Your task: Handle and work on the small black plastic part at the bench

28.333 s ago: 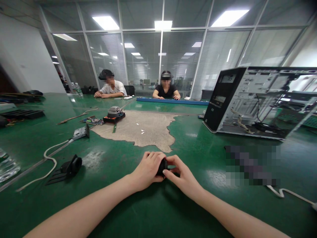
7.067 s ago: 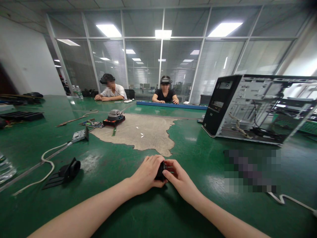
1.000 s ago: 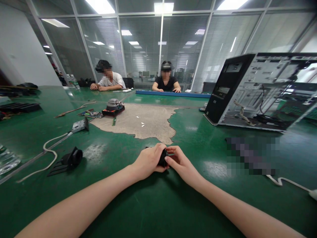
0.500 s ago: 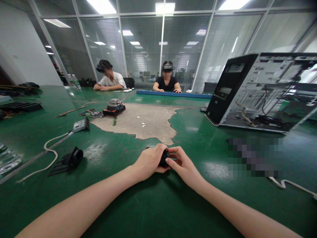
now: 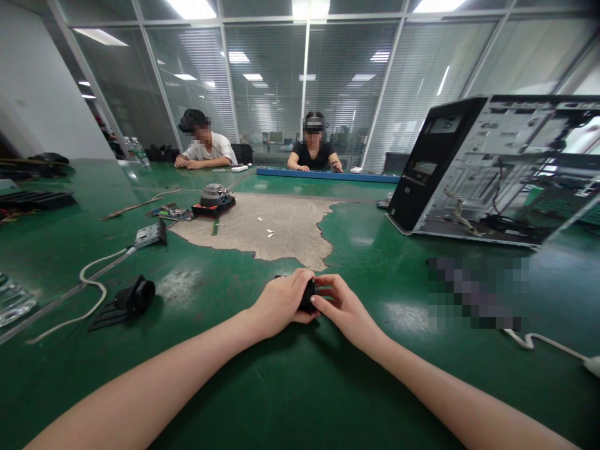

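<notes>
A small black part (image 5: 307, 296), mostly hidden by fingers, is held low over the green table in front of me. My left hand (image 5: 282, 301) wraps round it from the left, thumb side up. From the right, the thumb and fingertips of my right hand (image 5: 344, 307) pinch its exposed end. I cannot make out what kind of part it is. Further left on the table lies a black plastic piece (image 5: 135, 299) with a round end and a flat slotted base.
An opened computer case (image 5: 434, 162) stands at the right, near a blurred-out long object (image 5: 473, 290) with a white cable. To the left are a metal bracket (image 5: 150, 234), a heatsink fan (image 5: 214, 199) and a plastic bottle (image 5: 14, 299). Two people sit across the green table (image 5: 281, 400).
My view has shifted slightly. Both hands keep their hold on the black part, with almost no visible finger movement. One hand of the person opposite has lifted a little.
</notes>
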`<state>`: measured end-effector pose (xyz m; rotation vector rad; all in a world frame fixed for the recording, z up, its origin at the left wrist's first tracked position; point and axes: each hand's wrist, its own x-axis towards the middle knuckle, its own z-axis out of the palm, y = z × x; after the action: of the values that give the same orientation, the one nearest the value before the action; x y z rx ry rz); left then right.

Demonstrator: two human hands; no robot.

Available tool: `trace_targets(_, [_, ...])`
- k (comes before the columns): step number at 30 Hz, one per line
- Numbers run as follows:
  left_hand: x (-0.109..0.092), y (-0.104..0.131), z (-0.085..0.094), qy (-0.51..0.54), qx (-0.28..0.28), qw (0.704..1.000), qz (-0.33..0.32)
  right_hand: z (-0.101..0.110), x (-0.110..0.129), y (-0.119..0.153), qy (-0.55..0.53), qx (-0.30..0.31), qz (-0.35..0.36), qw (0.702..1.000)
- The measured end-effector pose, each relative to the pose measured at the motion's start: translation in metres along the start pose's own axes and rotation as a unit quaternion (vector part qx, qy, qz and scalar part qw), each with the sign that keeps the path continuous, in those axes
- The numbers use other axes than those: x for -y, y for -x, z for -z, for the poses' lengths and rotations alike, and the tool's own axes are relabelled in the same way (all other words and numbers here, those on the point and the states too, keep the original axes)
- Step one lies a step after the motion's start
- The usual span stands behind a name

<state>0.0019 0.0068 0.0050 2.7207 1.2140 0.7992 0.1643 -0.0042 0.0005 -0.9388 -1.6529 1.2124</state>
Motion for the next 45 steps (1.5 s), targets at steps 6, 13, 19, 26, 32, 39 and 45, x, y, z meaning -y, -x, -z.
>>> trace_targets(6, [0.0006,0.0008,0.0017,-0.005,0.015,1.000,0.006,-0.0006,0.0042,0.0060,0.044,0.031,0.032,0.998])
trace_targets(13, [-0.0002,0.0002,0.0004,-0.009,0.009,1.000,0.002,0.0010,0.0031,0.0018,0.001,0.010,0.005,1.000])
trace_targets(19, [0.0001,0.0001,0.0011,-0.021,0.021,1.000,0.006,0.0006,0.0025,0.0041,0.031,0.030,0.023,0.999])
trace_targets(26, [-0.0009,-0.0003,0.0016,-0.006,0.018,1.000,0.017,-0.0002,0.0038,0.0042,-0.001,0.002,0.017,1.000])
trace_targets(32, [0.0003,-0.0004,-0.0006,-0.004,0.013,1.000,0.011,0.0015,0.0031,0.0016,0.005,0.004,-0.005,1.000])
trace_targets(39, [0.0009,-0.0005,-0.0004,0.005,0.016,1.000,0.024,0.0002,0.0033,0.0073,0.052,-0.016,0.077,0.996])
trace_targets(45, [0.0004,-0.0005,-0.0011,-0.002,0.017,1.000,0.024,0.0003,0.0009,0.0031,0.019,-0.011,0.022,1.000])
